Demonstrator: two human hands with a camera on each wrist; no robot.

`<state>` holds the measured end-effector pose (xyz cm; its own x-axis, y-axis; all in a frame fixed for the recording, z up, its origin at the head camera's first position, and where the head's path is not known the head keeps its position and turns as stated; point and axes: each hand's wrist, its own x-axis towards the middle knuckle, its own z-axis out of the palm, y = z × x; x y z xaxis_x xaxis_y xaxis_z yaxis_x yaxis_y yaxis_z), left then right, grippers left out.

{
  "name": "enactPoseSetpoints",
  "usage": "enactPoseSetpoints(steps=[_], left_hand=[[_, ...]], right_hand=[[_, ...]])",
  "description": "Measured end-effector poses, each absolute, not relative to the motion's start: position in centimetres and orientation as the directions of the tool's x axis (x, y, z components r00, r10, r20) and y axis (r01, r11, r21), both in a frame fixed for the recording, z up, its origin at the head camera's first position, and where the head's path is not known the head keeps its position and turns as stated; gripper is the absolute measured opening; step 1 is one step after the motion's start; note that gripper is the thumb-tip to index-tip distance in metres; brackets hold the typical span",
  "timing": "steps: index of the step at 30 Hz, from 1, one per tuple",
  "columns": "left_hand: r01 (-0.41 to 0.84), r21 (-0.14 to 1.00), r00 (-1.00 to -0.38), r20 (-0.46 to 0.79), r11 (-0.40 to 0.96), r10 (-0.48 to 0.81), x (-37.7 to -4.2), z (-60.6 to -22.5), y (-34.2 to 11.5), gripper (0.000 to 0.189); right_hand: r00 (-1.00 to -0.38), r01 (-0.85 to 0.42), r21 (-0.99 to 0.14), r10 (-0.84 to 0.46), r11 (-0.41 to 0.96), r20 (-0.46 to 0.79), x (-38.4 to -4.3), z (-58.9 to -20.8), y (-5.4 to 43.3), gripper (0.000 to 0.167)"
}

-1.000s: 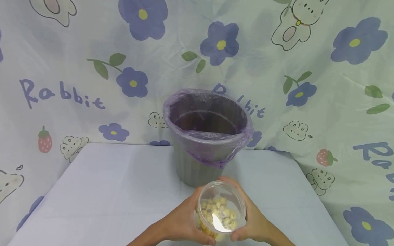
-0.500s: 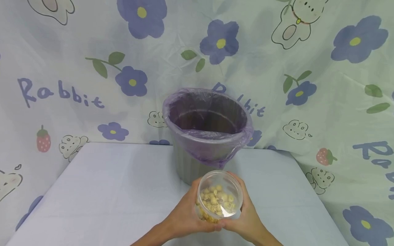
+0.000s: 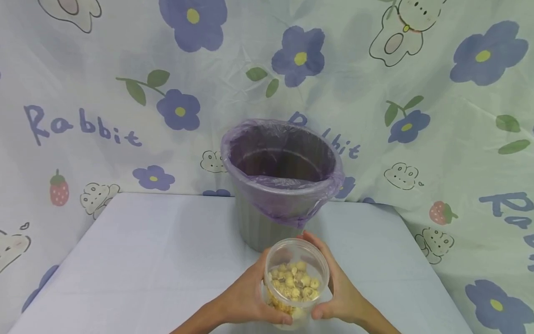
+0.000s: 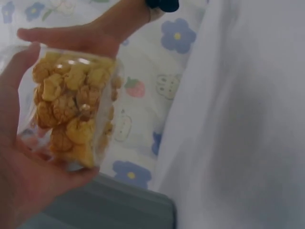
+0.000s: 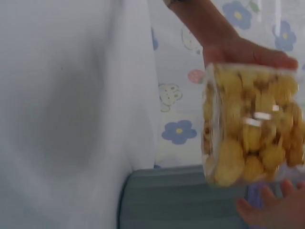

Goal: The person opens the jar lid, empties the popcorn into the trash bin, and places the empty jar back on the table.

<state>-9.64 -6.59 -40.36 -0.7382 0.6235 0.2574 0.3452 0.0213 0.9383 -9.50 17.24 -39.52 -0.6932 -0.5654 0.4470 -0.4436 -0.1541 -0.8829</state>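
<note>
The jar (image 3: 297, 250) mostly hides the far fingers (image 3: 314, 240); both forearms (image 3: 204, 317) are cut off at the head view's lower edge, and the puffs (image 3: 294, 284) blur in the right wrist view. The left hand (image 3: 250, 292) and right hand (image 3: 340, 292) clasp the jar between them, in front of the bin (image 3: 263, 225).

Clear popcorn tub (image 4: 71, 107) in left grip (image 4: 26, 179), flowered cloth (image 4: 145, 112)

A dark, rounded piece (image 4: 164, 5) is worn on the bare right forearm (image 4: 131, 15)
</note>
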Motion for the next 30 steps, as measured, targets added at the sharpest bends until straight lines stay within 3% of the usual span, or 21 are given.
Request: enactPoseSetpoints(steps=[4, 9, 12, 18, 20, 25, 30], left_hand=[[0.339, 0.940, -0.797, 0.264, 0.041, 0.542, -9.6, -40.4, -6.2, 0.108], [0.319, 0.947, -0.815, 0.258, 0.031, 0.518, -9.6, -40.5, -5.8, 0.109], [0.303, 0.952, -0.804, 0.234, 0.037, 0.547, -9.6, -40.4, -6.0, 0.108], [0.293, 0.955, -0.728, 0.195, 0.041, 0.658, -9.6, -40.1, -6.8, 0.105], [0.307, 0.952, -0.711, 0.213, 0.022, 0.670, -9.6, -40.1, -6.9, 0.104], [0.355, 0.935, -0.749, 0.274, 0.017, 0.604, -9.6, -40.3, -6.5, 0.106], [0.357, 0.934, -0.792, 0.288, 0.026, 0.539, -9.6, -40.5, -6.0, 0.107]], right_hand=[[-0.773, -0.470, -0.881, -0.456, -0.058, 0.442, -8.8, -39.7, 16.5, 0.105], [-0.820, -0.453, -0.891, -0.392, 0.002, 0.416, -8.4, -39.9, 15.8, 0.097], [-0.802, -0.446, -0.894, -0.428, -0.035, 0.416, -8.7, -39.9, 16.0, 0.092], [-0.672, -0.406, -0.897, -0.609, -0.174, 0.421, -9.5, -39.5, 17.3, 0.098], [-0.657, -0.395, -0.901, -0.631, -0.179, 0.414, -9.6, -39.5, 17.6, 0.101], [-0.734, -0.429, -0.898, -0.541, -0.099, 0.411, -9.1, -39.6, 17.2, 0.106], [-0.800, -0.455, -0.890, -0.433, -0.014, 0.416, -8.5, -39.9, 16.3, 0.100]])
